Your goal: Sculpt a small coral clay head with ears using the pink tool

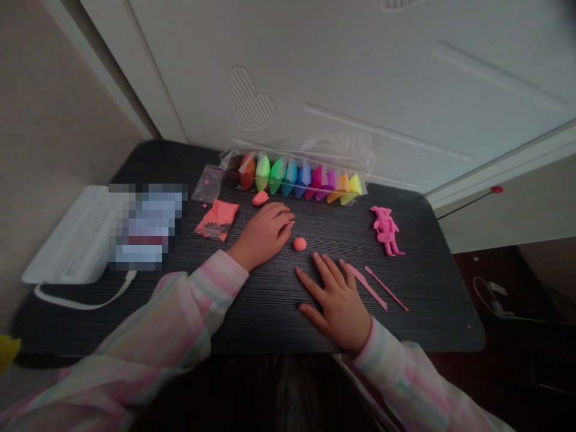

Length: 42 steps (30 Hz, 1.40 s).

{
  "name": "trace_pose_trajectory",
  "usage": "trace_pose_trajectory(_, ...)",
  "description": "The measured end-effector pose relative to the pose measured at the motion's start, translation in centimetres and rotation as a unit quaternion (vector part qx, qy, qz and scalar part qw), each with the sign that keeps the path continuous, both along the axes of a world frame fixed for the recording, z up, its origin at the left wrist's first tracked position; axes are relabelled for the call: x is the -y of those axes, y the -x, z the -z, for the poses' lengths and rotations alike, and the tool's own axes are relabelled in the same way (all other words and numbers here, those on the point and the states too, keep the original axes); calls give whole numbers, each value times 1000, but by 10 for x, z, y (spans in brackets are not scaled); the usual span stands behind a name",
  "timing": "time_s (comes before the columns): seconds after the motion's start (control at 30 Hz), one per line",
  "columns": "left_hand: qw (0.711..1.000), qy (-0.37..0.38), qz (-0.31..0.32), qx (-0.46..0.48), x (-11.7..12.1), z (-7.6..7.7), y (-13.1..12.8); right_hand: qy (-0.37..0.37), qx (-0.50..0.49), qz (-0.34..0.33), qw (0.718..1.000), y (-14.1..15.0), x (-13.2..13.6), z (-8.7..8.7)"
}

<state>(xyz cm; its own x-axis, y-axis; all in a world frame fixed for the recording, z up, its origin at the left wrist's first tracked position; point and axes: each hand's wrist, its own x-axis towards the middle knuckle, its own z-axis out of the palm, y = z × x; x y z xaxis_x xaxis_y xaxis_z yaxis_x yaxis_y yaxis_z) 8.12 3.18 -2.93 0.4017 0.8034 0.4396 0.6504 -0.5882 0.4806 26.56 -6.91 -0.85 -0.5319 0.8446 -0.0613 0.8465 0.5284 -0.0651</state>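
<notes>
My left hand (pixel 264 234) lies palm down on the dark table, fingers stretched out and nothing visibly held. Just beyond its knuckles is a coral lump of modelling clay (pixel 260 198). A small coral clay ball (pixel 299 244) rests between the two hands, touched by neither. My right hand (pixel 337 300) is spread flat on the table, fingers apart, below that ball. Close to its fingers on the right are a pink clay knife (pixel 369 288) and a thin pink modelling stick (pixel 387 289). An opened packet of coral clay (pixel 218 219) sits left of my left hand.
Along the back of the table (pixel 279 324) lies a clear tray of coloured clay packets (pixel 291 178). A pink figure (pixel 385 231) lies at the right. An empty plastic bag (pixel 208 183), a blurred-out screen (pixel 150 225) and a white device (pixel 72 240) with a cable are at the left.
</notes>
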Motion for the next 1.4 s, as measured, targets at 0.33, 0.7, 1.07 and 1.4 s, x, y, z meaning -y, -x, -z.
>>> trace_pose_trajectory(0.33,1000,-1,2,2,0,0,0,-12,-7,24,1000,1,-2,1)
trace_pose_trajectory(0.7,1000,5,0,10,0,0,0,19,-7,-8,1000,3,-2,1)
trace_pose_trajectory(1.07,1000,5,1,8,0,0,0,4,-74,-39,997,-1,3,1)
trace_pose_trajectory(1.4,1000,2,1,1,0,-1,0,10,-189,51,981,3,-23,-2)
